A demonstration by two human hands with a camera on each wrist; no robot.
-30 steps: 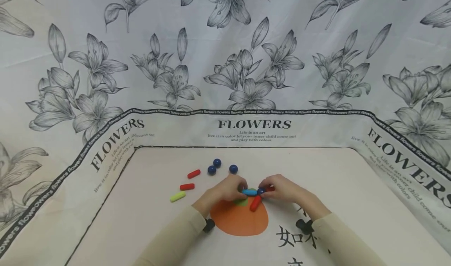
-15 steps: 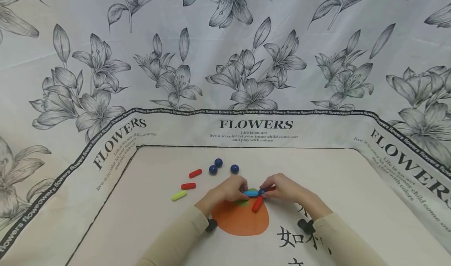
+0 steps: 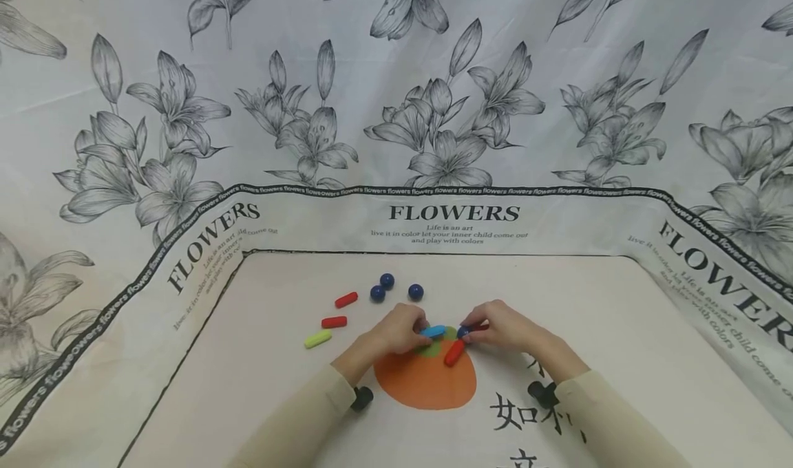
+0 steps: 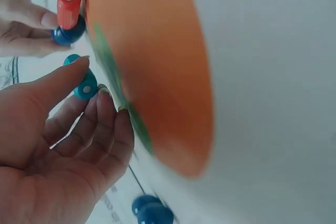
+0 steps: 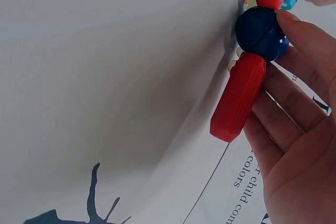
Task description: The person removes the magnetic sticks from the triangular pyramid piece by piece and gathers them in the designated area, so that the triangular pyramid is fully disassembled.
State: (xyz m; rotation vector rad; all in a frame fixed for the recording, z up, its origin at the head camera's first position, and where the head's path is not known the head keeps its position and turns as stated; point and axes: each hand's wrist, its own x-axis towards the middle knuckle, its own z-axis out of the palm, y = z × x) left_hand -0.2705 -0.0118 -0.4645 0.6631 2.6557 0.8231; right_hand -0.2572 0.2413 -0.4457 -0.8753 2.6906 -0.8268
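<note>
My left hand (image 3: 416,332) pinches a light blue stick (image 3: 434,331) between thumb and fingers; the left wrist view shows the blue stick's (image 4: 84,83) end held apart from the ball. My right hand (image 3: 473,330) grips a dark blue ball (image 3: 462,332) with a red stick (image 3: 478,328) joined to it. A second red stick (image 3: 454,352) runs from the ball toward me over the orange circle (image 3: 425,385). In the right wrist view the ball (image 5: 261,33) sits between the two red sticks (image 5: 239,98), fingers behind them.
Three loose dark blue balls (image 3: 416,292) lie just beyond the hands. Two red sticks (image 3: 346,299) and a yellow-green stick (image 3: 318,339) lie to the left. The flower-printed cloth (image 3: 452,213) rises as a wall at the back and sides.
The blue stick, which touched the ball before, now sits tilted with a small gap from it. Both hands stay in nearly the same place.
</note>
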